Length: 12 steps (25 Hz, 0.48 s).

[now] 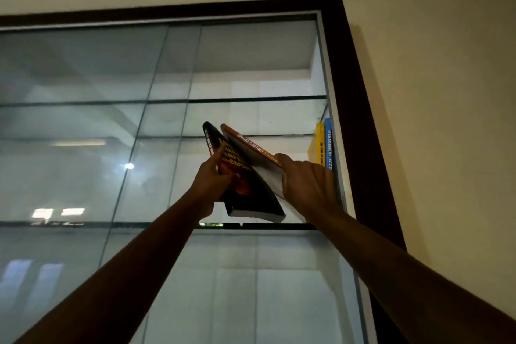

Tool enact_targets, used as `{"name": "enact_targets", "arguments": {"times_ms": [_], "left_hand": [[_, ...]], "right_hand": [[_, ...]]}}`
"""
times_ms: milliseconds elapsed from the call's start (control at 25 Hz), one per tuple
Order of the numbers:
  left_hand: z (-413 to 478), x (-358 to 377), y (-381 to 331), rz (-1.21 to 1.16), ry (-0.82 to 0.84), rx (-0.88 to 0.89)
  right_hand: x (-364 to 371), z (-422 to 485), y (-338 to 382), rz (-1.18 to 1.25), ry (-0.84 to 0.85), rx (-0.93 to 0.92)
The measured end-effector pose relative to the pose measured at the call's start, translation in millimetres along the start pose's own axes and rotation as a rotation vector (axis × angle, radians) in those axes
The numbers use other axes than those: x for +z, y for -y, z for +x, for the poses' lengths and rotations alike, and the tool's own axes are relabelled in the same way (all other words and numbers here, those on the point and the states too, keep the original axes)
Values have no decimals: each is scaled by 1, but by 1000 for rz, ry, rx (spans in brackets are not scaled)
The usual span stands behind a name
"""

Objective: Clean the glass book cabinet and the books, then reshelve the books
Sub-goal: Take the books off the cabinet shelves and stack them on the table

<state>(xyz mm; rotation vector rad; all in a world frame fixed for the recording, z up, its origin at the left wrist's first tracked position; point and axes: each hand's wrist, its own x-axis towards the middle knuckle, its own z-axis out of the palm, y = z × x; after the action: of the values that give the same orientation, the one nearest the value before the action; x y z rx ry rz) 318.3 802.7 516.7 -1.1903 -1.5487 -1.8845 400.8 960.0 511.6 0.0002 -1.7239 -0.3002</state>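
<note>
Against the right side of the glass cabinet (360,120), beside its dark frame, a yellow book (319,145) and a blue book (328,145) stand upright. Left of that frame a black book (251,193) and a red book (257,148) lean together. The left hand (212,179) curls round the black one's spine and the right hand (307,184) clasps the red. Both tilt above the glass shelf (111,224), so a slackened grip could probably drop one onto the glass. Four books, two hands.
</note>
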Motion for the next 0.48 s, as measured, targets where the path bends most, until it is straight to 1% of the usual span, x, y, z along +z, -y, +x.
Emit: {"name": "enact_targets", "arguments": {"times_ms": [80, 120, 280, 360, 480], "left_hand": [[-17, -17, -11, -38, -21, -15], [-26, -27, -14, -42, -20, -19], [-67, -66, -26, 12, 18, -20], [-93, -85, -31, 26, 19, -28], [-135, -119, -39, 36, 10, -54]], "right_hand": [[-13, -5, 8, 55, -17, -25], [-18, -10, 12, 65, -61, -32], [-31, -38, 31, 31, -365, -112], [-42, -58, 48, 21, -432, -160], [-58, -89, 82, 23, -473, -150]]}}
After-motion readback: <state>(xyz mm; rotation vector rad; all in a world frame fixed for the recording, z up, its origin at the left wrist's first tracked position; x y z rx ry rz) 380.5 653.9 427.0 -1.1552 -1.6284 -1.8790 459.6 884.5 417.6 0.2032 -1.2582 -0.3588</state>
